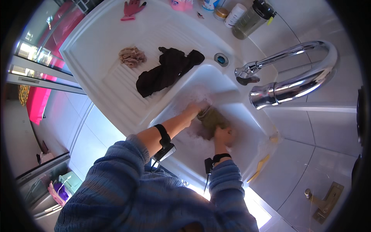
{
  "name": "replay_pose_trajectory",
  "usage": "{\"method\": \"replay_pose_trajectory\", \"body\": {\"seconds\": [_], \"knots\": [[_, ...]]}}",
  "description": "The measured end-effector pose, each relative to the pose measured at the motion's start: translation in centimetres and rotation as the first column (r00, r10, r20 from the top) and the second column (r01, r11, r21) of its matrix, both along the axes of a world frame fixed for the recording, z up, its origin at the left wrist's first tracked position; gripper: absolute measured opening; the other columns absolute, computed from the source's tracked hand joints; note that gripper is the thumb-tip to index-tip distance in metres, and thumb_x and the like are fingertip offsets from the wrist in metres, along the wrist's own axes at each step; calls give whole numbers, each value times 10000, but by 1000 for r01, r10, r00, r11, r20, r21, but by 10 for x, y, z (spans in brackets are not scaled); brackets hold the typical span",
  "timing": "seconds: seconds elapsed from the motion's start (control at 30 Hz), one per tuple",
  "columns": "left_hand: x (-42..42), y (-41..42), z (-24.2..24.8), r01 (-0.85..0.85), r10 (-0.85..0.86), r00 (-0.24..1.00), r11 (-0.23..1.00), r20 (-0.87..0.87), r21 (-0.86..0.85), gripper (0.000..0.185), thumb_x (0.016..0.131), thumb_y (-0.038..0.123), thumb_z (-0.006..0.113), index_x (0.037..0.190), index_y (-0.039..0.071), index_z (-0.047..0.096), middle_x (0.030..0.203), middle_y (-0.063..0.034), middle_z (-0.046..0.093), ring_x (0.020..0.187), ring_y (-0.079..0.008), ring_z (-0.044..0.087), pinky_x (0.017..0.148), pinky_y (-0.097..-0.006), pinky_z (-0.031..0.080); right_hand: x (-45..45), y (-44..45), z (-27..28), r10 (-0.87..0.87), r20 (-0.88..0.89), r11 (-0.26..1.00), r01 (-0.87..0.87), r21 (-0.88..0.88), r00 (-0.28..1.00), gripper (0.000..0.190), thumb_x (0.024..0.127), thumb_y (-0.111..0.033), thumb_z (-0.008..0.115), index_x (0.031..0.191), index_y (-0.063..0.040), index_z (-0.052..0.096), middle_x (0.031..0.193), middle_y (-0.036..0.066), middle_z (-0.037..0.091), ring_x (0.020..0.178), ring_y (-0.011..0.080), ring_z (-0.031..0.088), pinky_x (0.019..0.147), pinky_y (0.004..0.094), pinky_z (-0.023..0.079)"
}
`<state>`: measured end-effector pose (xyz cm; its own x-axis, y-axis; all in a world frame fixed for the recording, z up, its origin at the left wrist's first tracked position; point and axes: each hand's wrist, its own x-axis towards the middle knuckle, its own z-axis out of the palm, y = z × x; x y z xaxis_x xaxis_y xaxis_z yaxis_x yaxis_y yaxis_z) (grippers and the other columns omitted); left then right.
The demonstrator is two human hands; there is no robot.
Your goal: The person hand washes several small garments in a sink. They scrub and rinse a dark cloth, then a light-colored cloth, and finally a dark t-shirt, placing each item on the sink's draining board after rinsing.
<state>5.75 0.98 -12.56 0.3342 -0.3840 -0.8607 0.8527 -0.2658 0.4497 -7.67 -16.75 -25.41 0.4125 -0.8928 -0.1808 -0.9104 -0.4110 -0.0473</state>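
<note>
An olive-green wet garment (213,119), with what looks like a ribbed band at one end, lies in the cloudy, sudsy water of a white laundry sink (255,123). My left hand (197,108) grips it at the banded end, fingertips partly hidden by foam. At the opposite end, my right hand (223,134) is closed around the fabric, with some fingers blurred at the water. Black straps with small devices circle both forearms. On the ribbed washboard beside the basin rest a dark garment (171,69) and a crumpled beige cloth (132,57).
A chrome faucet (295,90) arches over the basin's right side. Along the back ledge stand a dark-lidded bottle (250,21), a white container (235,15) and a gold-lidded jar (221,13). A pink rubber glove (132,10) lies at the far corner. A tiled wall borders the right.
</note>
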Motion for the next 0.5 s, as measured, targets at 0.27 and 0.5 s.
{"method": "replay_pose_trajectory", "body": {"seconds": [0.27, 0.5], "knots": [[6, 5, -22, -403, 407, 896, 913, -177, 62, 432, 843, 397, 591, 1139, 87, 540, 1094, -119, 584, 971, -261, 584, 815, -455, 462, 52, 102, 120, -137, 626, 462, -509, 726, 768, 301, 747, -115, 680, 1019, -39, 576, 912, 74, 578, 823, 188, 550, 699, 331, 468], [0, -1, -23, -388, 221, 876, 851, -429, -354, 323, 888, 335, 563, 999, 33, 584, 961, -101, 614, 824, -231, 605, 725, -367, 492, 64, 134, 186, 43, 819, 779, -533, 332, 572, 274, 830, -260, 654, 865, 3, 584, 763, 137, 601, 721, 242, 580, 640, 388, 457]]}}
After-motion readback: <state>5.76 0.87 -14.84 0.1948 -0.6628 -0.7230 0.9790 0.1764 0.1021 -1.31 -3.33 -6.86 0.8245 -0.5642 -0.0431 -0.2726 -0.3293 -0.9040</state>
